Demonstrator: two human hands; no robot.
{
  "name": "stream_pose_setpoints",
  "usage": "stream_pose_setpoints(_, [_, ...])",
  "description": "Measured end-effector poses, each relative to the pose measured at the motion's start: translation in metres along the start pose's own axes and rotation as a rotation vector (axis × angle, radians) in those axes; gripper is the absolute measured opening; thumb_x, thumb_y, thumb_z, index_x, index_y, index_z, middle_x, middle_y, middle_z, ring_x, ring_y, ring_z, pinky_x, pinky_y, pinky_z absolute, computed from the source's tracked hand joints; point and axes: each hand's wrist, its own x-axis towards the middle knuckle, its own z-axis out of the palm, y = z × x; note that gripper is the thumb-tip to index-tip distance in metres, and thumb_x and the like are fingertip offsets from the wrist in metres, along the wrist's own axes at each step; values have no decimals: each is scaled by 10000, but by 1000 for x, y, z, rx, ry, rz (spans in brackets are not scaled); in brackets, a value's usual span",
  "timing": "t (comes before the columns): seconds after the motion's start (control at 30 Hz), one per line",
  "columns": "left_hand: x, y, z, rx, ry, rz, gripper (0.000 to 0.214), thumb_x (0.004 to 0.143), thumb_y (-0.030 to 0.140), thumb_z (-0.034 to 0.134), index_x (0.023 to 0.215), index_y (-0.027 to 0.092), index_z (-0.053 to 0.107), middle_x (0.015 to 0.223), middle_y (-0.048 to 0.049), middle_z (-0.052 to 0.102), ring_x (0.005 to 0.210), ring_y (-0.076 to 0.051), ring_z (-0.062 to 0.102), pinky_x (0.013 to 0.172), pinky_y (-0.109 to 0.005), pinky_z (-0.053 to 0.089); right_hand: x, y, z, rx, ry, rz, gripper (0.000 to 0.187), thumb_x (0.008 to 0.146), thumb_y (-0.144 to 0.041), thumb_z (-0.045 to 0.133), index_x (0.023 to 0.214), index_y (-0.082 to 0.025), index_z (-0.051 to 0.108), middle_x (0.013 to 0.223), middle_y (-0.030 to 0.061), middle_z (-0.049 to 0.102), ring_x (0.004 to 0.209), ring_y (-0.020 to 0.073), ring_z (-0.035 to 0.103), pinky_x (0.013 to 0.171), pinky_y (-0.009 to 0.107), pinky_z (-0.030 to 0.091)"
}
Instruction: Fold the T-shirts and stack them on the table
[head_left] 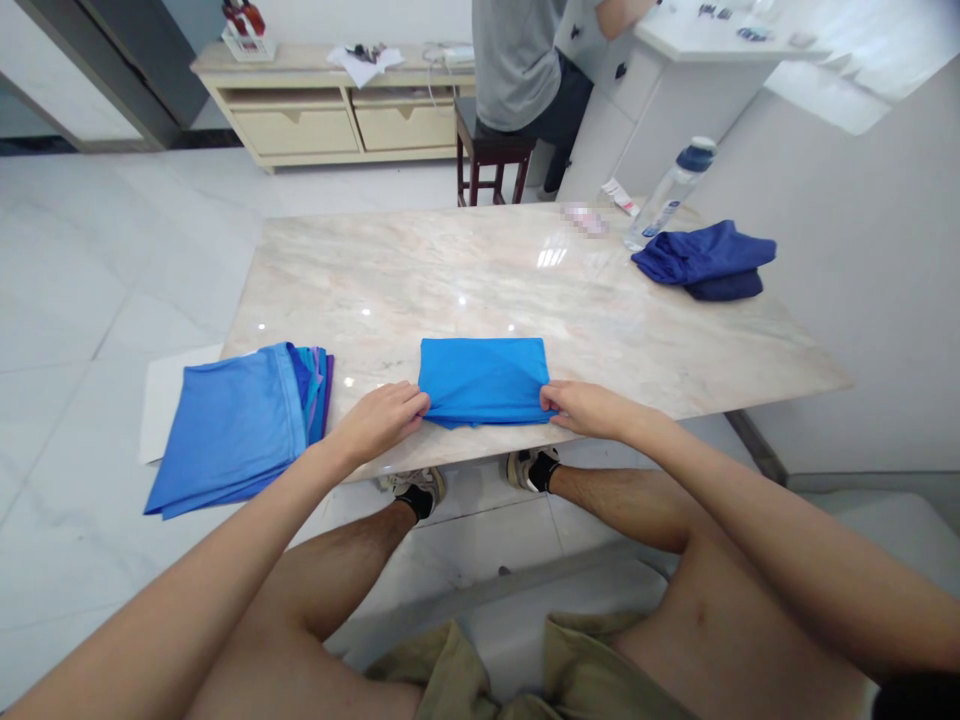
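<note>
Left hand (379, 418), right hand (591, 408): fingers pinch blue cloth (484, 375) | looks nearly folded | right of it: dark cloth (709, 258), crumpled

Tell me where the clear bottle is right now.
In the head view, the clear bottle is toward the far right corner of the marble table, beside the bunched dark blue cloth and a small white tube.

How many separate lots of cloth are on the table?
3: the bright blue cloth between the left hand and right hand, the stack at the left of the table, and the dark blue bundle beside the bottle. More pieces may be hidden within the stack.
</note>
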Motion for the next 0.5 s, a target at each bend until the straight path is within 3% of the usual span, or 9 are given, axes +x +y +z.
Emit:
stream_pose_setpoints(0.17, [-2,4,6,138,-101,-30,191,1015,93,556,1016,254,659,983,-95,688,995,-301,688,854,-399,548,2,-7,6,-44,-19,14,191,941,-105,667,1097,-177,750,1164,130,778,1036,266,730,848,302,494])
stream_pose_setpoints(0.37, [-2,3,-5,240,-195,-155,226,1031,106,496,1078,225,682,1068,-130,704,1000,-324,711,804,-418,562,-13,-16,-11,158,-228,-58,191,920,-160,733,1075,-220,826,1016,53,816,868,220,737,733,279,501])
stream_pose_setpoints(0.43, [-1,0,-15,263,-205,-222,223,1031,128,489,1056,212,694,1085,-146,705,990,-333,718,788,-424,564,-14,-16,-17,189,-159,-112,198,972,-165,675,1072,-226,835,994,47,819,875,219,740,785,287,524])
stream_pose_setpoints(0.5, [3,1,-22,258,-170,-243,228,1026,141,494,1061,207,710,1109,-158,712,1050,-348,718,848,-447,575,-9,-19,-21,131,15,-157,235,1039,-199,607,1101,-214,833,1092,88,810,998,250,746,912,330,548])
